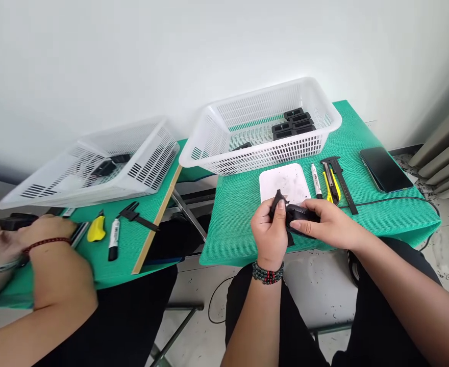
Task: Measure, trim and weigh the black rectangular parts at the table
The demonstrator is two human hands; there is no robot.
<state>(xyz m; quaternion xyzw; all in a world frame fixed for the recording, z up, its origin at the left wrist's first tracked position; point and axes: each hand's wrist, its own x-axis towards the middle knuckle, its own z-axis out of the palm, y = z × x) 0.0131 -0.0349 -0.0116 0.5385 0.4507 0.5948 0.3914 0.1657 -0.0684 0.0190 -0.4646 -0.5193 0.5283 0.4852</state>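
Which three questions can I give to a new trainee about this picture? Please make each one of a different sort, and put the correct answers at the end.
1. True or false: on the right-hand table, the phone lies to the right of the caliper.

2. On the same table, what lies between the white tray and the yellow cutter?
A) the phone
B) a marker
C) the caliper

3. Fill in the blank: the parts in the camera wearer's left hand and right hand are ____ in colour.

Key: 1. True. 2. B. 3. Black.
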